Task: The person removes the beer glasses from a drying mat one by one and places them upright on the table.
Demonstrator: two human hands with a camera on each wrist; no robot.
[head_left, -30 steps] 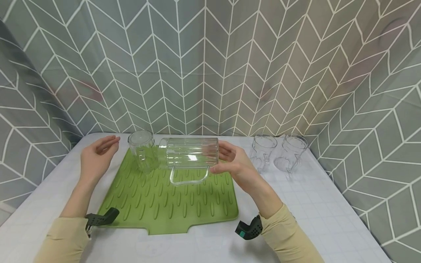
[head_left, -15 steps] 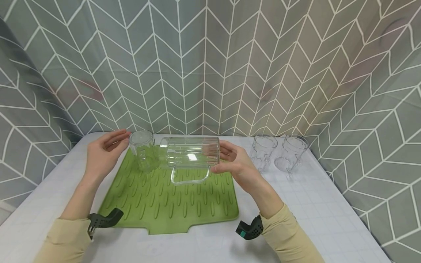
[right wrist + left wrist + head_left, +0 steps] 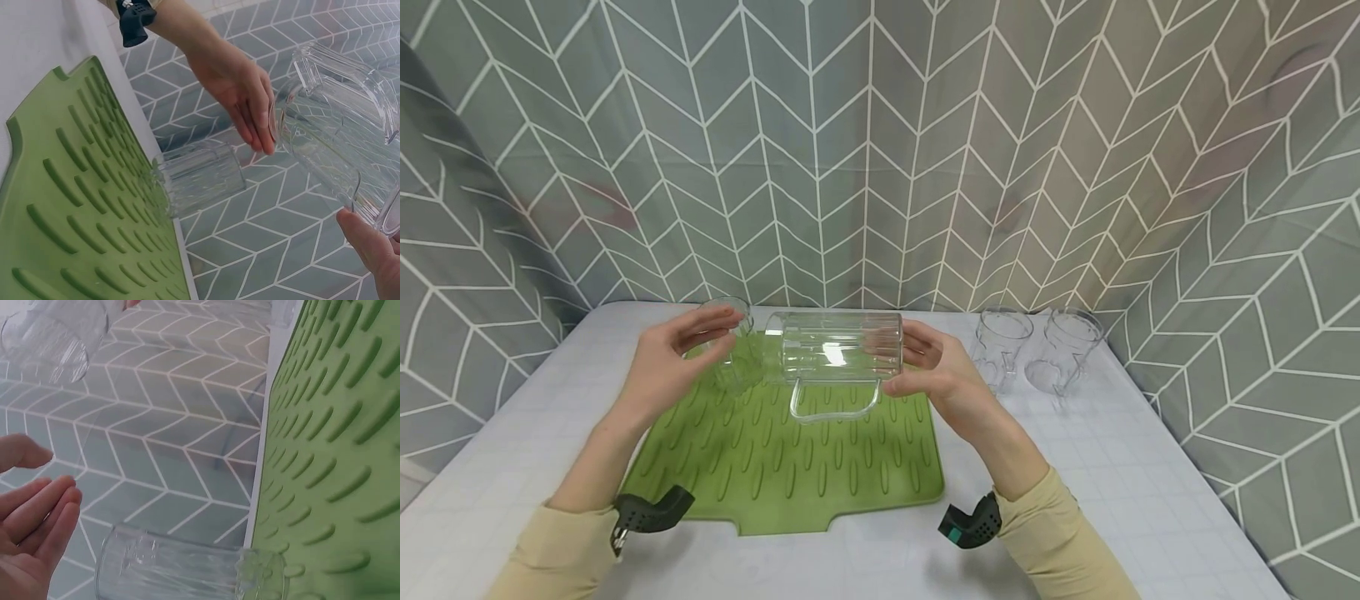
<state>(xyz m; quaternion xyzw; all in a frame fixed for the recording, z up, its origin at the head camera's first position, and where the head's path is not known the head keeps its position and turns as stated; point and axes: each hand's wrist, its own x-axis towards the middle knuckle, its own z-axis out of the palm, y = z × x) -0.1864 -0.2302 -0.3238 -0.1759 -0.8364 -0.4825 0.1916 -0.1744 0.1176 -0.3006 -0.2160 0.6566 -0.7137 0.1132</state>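
The right hand (image 3: pixel 943 371) grips a clear, cylindrical glass mug (image 3: pixel 831 346); the left hand (image 3: pixel 670 367), thumb and fingers apart, should gently steady its free end nearby

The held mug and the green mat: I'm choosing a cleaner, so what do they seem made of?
Held mug: likely clear, glossy glass, though rigid plastic is possible; it is see-through with a bright highlight. Green mat: probably silicone or rubber, low sheen, judging by its moulded-looking ridges.
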